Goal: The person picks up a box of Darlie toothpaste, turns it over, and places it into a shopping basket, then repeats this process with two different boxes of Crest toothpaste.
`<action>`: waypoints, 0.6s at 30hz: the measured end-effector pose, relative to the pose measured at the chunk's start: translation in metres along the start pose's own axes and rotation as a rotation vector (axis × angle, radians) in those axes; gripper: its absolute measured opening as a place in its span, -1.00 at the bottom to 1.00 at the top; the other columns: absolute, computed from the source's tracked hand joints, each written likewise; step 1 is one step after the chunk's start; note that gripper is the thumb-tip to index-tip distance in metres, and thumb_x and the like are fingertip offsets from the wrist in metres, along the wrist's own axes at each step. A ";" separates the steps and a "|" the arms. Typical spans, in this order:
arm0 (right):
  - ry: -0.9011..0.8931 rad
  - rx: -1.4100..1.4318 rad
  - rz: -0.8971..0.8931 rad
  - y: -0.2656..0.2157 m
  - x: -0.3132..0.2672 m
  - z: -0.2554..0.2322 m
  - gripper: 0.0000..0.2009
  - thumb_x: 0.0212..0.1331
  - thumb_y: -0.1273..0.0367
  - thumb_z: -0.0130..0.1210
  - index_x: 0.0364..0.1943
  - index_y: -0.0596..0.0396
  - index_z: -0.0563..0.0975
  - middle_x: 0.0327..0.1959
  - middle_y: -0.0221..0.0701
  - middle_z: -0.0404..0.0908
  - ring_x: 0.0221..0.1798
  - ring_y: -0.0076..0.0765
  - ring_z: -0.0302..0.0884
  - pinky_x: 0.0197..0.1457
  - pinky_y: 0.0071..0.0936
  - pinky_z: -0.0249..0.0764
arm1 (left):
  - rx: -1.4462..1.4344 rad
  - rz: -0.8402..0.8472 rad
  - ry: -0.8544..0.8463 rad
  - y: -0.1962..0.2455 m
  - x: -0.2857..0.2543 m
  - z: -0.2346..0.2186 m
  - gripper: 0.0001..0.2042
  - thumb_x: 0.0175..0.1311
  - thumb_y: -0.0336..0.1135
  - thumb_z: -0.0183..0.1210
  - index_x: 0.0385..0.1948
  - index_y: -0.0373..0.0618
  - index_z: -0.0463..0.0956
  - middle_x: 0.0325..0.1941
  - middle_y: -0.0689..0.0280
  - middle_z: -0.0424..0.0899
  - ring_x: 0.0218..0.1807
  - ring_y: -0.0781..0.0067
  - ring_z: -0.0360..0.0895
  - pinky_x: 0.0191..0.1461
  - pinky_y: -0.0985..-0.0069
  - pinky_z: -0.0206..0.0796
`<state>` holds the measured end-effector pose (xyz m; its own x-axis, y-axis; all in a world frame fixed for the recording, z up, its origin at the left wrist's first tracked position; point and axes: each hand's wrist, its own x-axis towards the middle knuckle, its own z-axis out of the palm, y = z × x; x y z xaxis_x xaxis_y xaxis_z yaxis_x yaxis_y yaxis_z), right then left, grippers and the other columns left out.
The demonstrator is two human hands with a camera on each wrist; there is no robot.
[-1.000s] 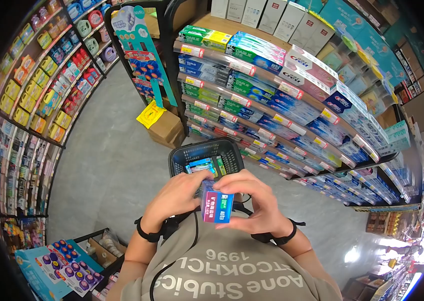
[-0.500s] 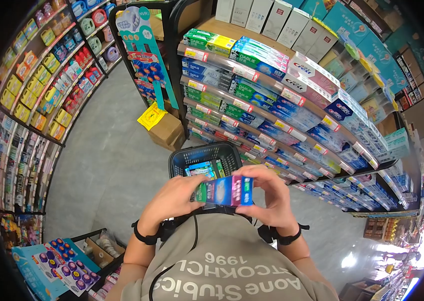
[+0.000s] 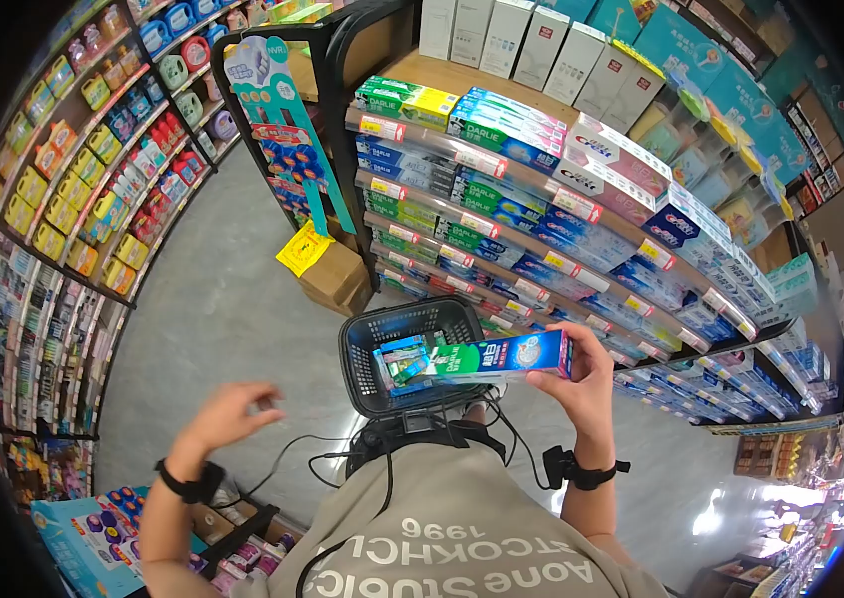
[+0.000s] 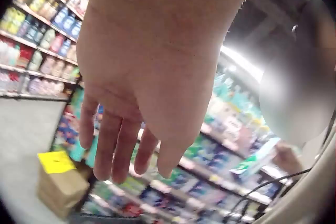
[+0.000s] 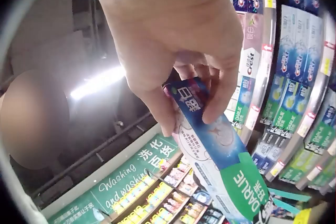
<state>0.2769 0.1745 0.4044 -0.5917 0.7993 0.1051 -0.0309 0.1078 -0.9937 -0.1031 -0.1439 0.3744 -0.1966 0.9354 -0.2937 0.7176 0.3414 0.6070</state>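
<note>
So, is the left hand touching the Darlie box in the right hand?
Apart: the head view shows floor and the basket between the left hand and the Darlie box.

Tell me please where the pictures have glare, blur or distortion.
Head view: shelves bow, and the floor glares at lower right. Left wrist view: shelves blurred behind the left hand. Right wrist view: ceiling light blown out, large print on the box readable.

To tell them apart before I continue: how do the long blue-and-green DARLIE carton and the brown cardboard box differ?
The DARLIE carton is long and slim; the cardboard box is squatter and bulkier. The carton is brightly printed, the box brown with a yellow sheet on it. The right hand holds the carton; the box sits on the floor. Both are box-shaped.
</note>
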 end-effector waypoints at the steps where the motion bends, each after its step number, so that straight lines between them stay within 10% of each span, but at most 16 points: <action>1: 0.014 -0.018 0.020 0.004 0.000 -0.002 -0.37 -0.11 0.62 0.54 0.14 0.19 0.51 0.12 -0.34 0.62 0.09 -0.49 0.62 0.14 -0.50 0.66 | 0.108 -0.121 -0.014 -0.018 -0.015 -0.012 -0.72 0.27 -0.12 0.35 -0.20 -0.15 0.67 -0.31 0.11 0.75 -0.24 0.10 0.71 -0.13 0.26 0.53; 5: 0.040 -0.065 0.045 0.020 -0.001 -0.009 -0.40 -0.09 0.58 0.54 0.12 0.18 0.54 0.10 -0.36 0.62 0.07 -0.51 0.63 0.09 -0.51 0.69 | 0.587 -0.292 -0.499 -0.111 -0.108 0.014 -0.64 0.23 0.11 0.21 -0.32 0.05 0.77 -0.32 0.05 0.75 -0.21 0.01 0.72 -0.11 0.09 0.53; 7: 0.048 -0.095 0.049 0.030 -0.004 -0.013 -0.42 -0.08 0.57 0.54 0.11 0.18 0.55 0.09 -0.37 0.62 0.05 -0.52 0.64 0.07 -0.51 0.70 | 0.249 0.086 -0.790 -0.077 -0.146 0.052 -0.65 0.32 0.07 0.10 -0.26 0.08 0.77 -0.30 0.07 0.77 -0.17 -0.04 0.72 -0.06 0.05 0.53; 9: 0.055 -0.101 0.071 0.035 -0.005 -0.014 -0.42 -0.07 0.55 0.54 0.11 0.18 0.55 0.07 -0.37 0.63 0.03 -0.53 0.64 0.06 -0.51 0.71 | 0.143 -0.021 -0.883 -0.056 -0.177 0.142 -0.64 0.37 0.06 0.06 -0.23 0.06 0.75 -0.24 0.06 0.78 -0.13 -0.08 0.71 -0.05 0.04 0.52; 18: 0.080 -0.232 0.136 0.034 -0.008 -0.022 -0.40 -0.10 0.54 0.56 0.12 0.18 0.55 0.02 -0.39 0.66 0.01 -0.53 0.65 0.03 -0.53 0.70 | -0.215 -0.635 -0.443 -0.107 -0.049 0.358 -0.64 0.38 0.06 0.05 -0.23 0.05 0.74 -0.26 0.08 0.77 -0.14 -0.05 0.71 -0.06 0.06 0.52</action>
<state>0.2988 0.1845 0.3711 -0.5123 0.8586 -0.0170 0.2357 0.1215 -0.9642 0.0690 -0.2587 0.0600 -0.2084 0.4486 -0.8691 0.4043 0.8486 0.3411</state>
